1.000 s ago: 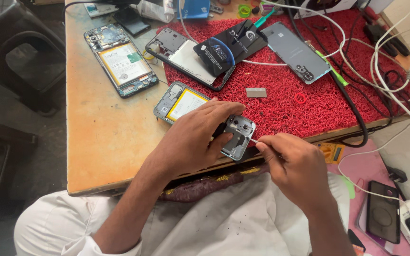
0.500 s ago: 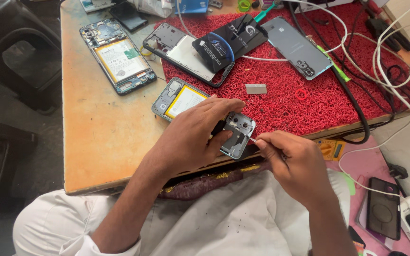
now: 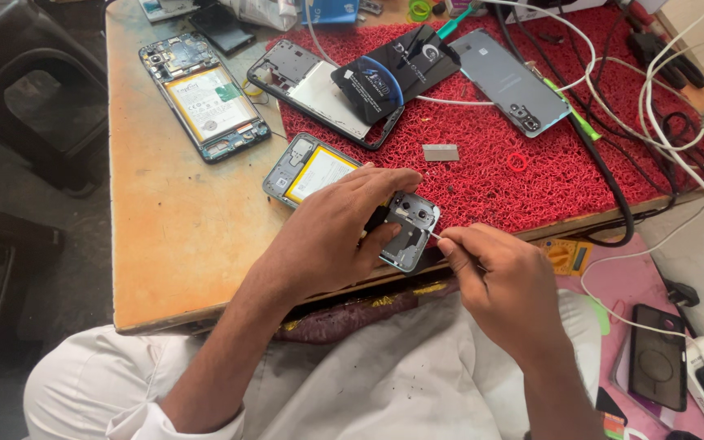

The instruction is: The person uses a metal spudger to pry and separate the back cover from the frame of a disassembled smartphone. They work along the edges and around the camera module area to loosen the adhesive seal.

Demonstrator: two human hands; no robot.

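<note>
- An opened phone with its back cover off is being held at the near edge of the wooden table, half on the red bristle mat; its lower half is being hidden by the left hand.
- The left hand is being kept clamped on the phone's camera end, fingers curled over the frame.
- A thin metal tool is being pinched in the right hand, fingers pressed together on it; only the tip is being shown, touching the phone's corner, so the tool's kind cannot be told.
- Four phones in all are being counted on the table: the held one, an opened phone with exposed battery on bare wood, an opened dark-framed phone partly being covered by a black glossy panel, and a grey phone lying face down.
- One small grey rectangular part and one red ring are being seen on the mat.
- White and black cables are being tangled at the right, too mixed to be counted.
- Items at the far edge are being cut off.
- One more dark phone is being seen on a pink surface below the table.
</note>
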